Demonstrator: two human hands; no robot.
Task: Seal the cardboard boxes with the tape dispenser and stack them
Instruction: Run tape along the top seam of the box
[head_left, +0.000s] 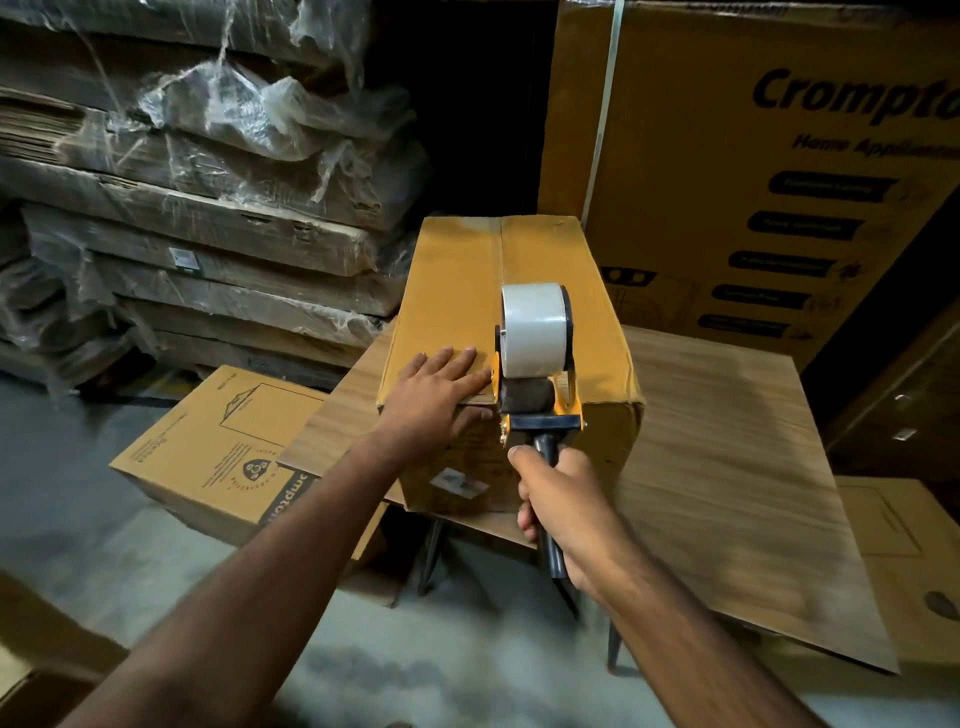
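Observation:
A plain brown cardboard box (462, 291) lies lengthwise on a wooden table (727, 441), its top flaps closed along a centre seam. My left hand (441, 387) lies flat on the near end of the box top, fingers straight, thumb over the front edge. My right hand (558, 499) grips the black handle of a yellow tape dispenser (535, 358) with a white tape roll. The dispenser's head sits at the near top edge of the box, over the seam.
A printed carton (223, 447) lies on the floor left of the table. Bundles of flat cardboard wrapped in plastic (208, 197) are stacked at the back left. A tall printed appliance carton (779, 156) stands behind the table on the right. Another box (893, 545) sits low at right.

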